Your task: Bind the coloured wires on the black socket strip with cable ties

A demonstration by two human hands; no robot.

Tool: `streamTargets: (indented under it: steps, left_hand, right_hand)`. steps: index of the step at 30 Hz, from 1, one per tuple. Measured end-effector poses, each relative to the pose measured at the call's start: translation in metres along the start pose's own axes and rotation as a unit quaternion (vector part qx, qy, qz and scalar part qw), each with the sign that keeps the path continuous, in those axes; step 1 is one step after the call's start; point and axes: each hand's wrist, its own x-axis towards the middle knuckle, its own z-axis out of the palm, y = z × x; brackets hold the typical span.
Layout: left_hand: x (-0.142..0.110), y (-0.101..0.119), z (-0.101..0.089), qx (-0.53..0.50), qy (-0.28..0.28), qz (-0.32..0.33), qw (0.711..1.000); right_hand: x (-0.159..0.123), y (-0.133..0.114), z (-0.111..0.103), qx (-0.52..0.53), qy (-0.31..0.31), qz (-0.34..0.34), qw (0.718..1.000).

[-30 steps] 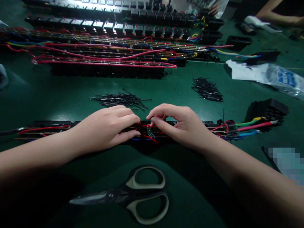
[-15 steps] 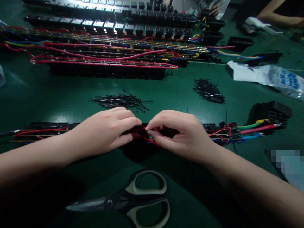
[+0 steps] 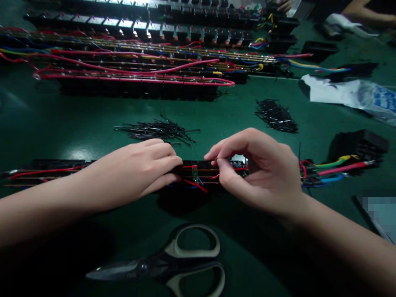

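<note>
A long black strip of parts with red, blue and yellow wires (image 3: pixel 198 175) lies across the green table in front of me. My left hand (image 3: pixel 140 171) rests on it, fingers curled and pressing the strip down left of its middle. My right hand (image 3: pixel 260 169) is just to the right, thumb and forefinger pinched on something thin and dark that I cannot make out, held over the strip. A bundle of coloured wires (image 3: pixel 334 169) leaves the strip's right end.
Scissors (image 3: pixel 173 264) with pale handles lie near the front edge. Two heaps of black cable ties (image 3: pixel 157 128) (image 3: pixel 275 116) lie behind the strip. Several wired strips (image 3: pixel 133 70) fill the back. A plastic bag (image 3: pixel 346 94) and a black block (image 3: pixel 359 144) sit right. Another person's arm (image 3: pixel 361 8) is at the far right.
My right hand has drawn away to the right and lifted a little, still pinched. The gap between my hands now shows the strip's middle. My left hand has stayed put.
</note>
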Motion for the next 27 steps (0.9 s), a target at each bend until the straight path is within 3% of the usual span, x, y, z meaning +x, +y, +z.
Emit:
streamTargets:
  steps: [6, 11, 20, 24, 27]
  left_hand:
    - [-0.003, 0.004, -0.012, 0.014, -0.054, -0.024, 0.998]
    - [-0.005, 0.007, -0.014, -0.017, -0.087, -0.095, 0.991]
    - [0.003, 0.014, 0.000, -0.081, 0.009, -0.141, 0.987]
    - [0.006, 0.016, 0.007, -0.108, 0.016, -0.144, 0.984]
    - [0.008, 0.014, 0.006, -0.140, 0.010, -0.144, 0.980]
  right_hand:
    - [-0.004, 0.002, 0.003, -0.052, -0.007, -0.034, 0.998]
    - [-0.003, 0.004, 0.006, 0.002, -0.030, -0.002, 1.000]
    - [-0.002, 0.000, 0.008, 0.067, -0.025, 0.061, 0.996]
    - [0.003, 0.005, 0.006, 0.145, -0.083, 0.121, 0.979]
    - [0.006, 0.006, 0.004, 0.175, -0.114, 0.126, 0.970]
